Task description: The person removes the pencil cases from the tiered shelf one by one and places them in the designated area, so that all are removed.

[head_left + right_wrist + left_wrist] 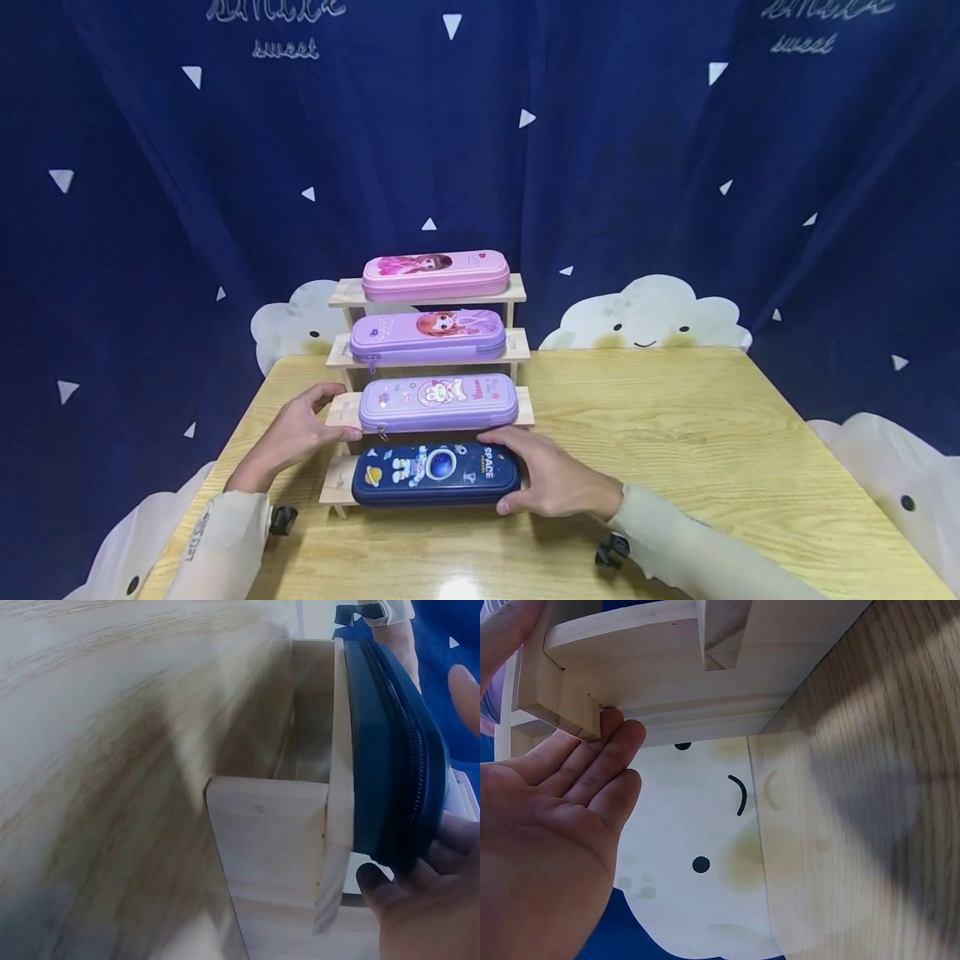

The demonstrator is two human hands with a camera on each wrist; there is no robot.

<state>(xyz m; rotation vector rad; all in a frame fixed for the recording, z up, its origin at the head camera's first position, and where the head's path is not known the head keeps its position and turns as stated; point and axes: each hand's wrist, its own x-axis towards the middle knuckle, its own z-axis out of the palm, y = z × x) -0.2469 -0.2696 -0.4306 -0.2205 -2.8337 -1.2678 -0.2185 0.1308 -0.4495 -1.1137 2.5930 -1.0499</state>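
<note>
A navy pencil case [435, 473] with an astronaut print lies on the lowest step of a wooden stepped rack [341, 482]. My right hand [558, 473] grips its right end, thumb at the front side and fingers at the back. The right wrist view shows the zipped side of the case along the step's board. My left hand [296, 433] holds the left end of the second step from the bottom, thumb at the front edge and fingers behind. In the left wrist view, the fingers [604, 761] reach round the end of the board.
On the higher steps lie a lilac case [438, 402] with a bunny print, a purple case [427, 335] and a pink case [435, 277]. The rack stands on a wood-grain table [675, 417]. Behind hangs a navy curtain [637, 167] with white clouds and triangles.
</note>
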